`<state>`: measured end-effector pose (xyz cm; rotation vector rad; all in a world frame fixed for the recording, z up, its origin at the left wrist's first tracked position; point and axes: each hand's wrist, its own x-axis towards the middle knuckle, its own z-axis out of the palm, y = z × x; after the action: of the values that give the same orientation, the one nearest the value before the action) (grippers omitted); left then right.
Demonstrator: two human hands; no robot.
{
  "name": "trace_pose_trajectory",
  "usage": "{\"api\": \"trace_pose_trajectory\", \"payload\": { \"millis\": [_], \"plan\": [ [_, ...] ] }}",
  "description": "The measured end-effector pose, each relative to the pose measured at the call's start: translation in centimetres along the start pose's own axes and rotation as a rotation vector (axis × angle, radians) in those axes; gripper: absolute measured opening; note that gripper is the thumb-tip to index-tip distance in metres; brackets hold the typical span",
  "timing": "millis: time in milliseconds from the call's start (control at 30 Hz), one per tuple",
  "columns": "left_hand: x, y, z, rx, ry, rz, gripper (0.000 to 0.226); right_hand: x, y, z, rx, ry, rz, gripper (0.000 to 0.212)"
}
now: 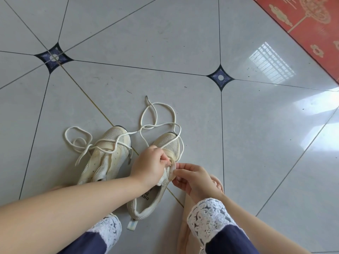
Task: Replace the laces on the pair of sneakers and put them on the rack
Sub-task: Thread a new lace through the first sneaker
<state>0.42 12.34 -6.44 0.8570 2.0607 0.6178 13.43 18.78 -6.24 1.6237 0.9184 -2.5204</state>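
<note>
Two cream mesh sneakers stand side by side on the tiled floor, toes pointing away from me. The left sneaker [108, 158] has a loose cream lace [78, 142] draped over it and coiled on the floor beside it. My left hand [148, 165] grips the tongue area of the right sneaker [152, 198]. My right hand [190, 178] pinches the eyelet flap at the same spot. A second long lace [157, 114] loops over the floor beyond the right sneaker's toe and runs back under my left hand.
Glossy grey floor tiles [165, 43] with dark diamond insets spread all around. A red patterned tile strip [311, 24] crosses the top right corner. My knees in navy trousers with white lace cuffs [207, 217] frame the bottom, and a foot in a pink slipper [218, 182] lies under my right hand.
</note>
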Motion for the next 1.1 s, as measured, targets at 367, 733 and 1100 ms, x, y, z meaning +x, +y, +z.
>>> {"api": "trace_pose_trajectory", "payload": {
  "millis": [367, 733, 1100],
  "plan": [
    [-0.2, -0.4, 0.0, 0.081, -0.046, 0.035, 0.014, -0.2, 0.1, 0.1, 0.015, 0.02, 0.009, 0.016],
    [-0.2, -0.3, 0.0, 0.236, -0.05, 0.118, 0.017, -0.2, 0.4, 0.0, 0.074, 0.022, 0.006, 0.021],
    [-0.2, 0.1, 0.5, 0.13, -0.082, 0.048, 0.013, 0.4, 1.2, -1.2, 0.095, 0.009, 0.029, 0.008]
  ]
}}
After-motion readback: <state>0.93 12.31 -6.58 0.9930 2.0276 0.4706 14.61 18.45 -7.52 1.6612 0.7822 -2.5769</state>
